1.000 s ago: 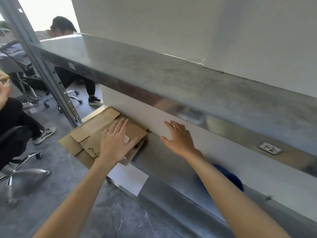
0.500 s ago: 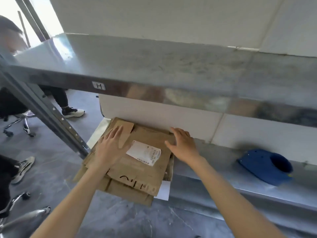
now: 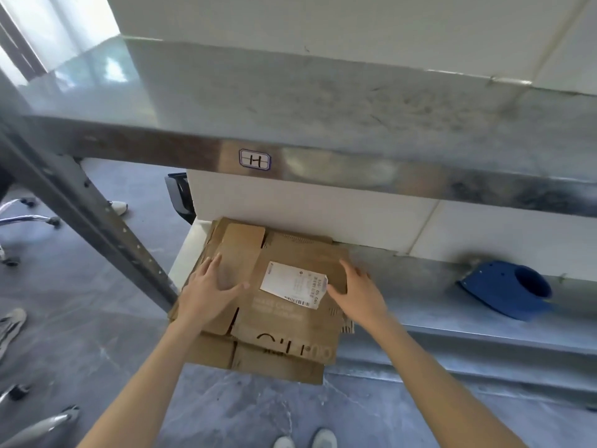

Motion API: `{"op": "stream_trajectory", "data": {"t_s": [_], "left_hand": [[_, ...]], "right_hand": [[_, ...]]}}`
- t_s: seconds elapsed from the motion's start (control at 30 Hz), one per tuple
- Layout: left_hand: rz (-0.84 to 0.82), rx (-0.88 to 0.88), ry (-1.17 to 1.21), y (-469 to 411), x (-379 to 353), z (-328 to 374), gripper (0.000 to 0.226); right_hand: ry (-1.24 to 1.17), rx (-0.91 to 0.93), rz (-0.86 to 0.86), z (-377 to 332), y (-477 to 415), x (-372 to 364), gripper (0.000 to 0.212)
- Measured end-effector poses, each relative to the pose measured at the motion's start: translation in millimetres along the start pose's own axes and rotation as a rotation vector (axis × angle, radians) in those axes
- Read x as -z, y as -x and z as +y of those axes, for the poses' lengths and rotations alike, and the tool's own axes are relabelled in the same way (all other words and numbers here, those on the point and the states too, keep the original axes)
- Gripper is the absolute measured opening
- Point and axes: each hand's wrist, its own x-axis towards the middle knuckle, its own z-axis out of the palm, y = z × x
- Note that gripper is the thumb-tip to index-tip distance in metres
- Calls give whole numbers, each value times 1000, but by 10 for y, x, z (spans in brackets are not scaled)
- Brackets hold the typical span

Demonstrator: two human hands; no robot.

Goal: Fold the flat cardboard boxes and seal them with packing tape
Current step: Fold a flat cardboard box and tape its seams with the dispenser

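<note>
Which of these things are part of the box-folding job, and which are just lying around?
Part of the job: stack of flattened brown cardboard boxes; left hand and right hand, both resting on it.
Lying about: blue plastic object with a round opening, use unclear; chrome office-chair base.

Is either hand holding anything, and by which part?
Nothing gripped: left hand lies flat on the top flattened box, right hand at its right edge.

Flat boxes (image 3: 284, 321) on lower shelf (image 3: 452, 337), left end.

Steel shelf (image 3: 323, 101) against white wall (image 3: 323, 21), grey floor (image 3: 80, 302), perhaps a window (image 3: 48, 27) upper left
</note>
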Motion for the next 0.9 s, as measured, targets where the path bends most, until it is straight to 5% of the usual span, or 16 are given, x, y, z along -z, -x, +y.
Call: {"op": "stream_trajectory", "data": {"t_s": [0.37, 0.6, 0.9], "left_hand": [[21, 0, 182, 74, 64, 363, 125], [78, -221, 340, 320, 53, 1061, 125], [69, -385, 473, 645, -575, 1959, 135]], "right_hand": [[-353, 38, 277, -5, 140, 172, 77], [-521, -4, 547, 453, 221, 675, 77], [-565, 45, 669, 1435, 405, 1322, 78]]}}
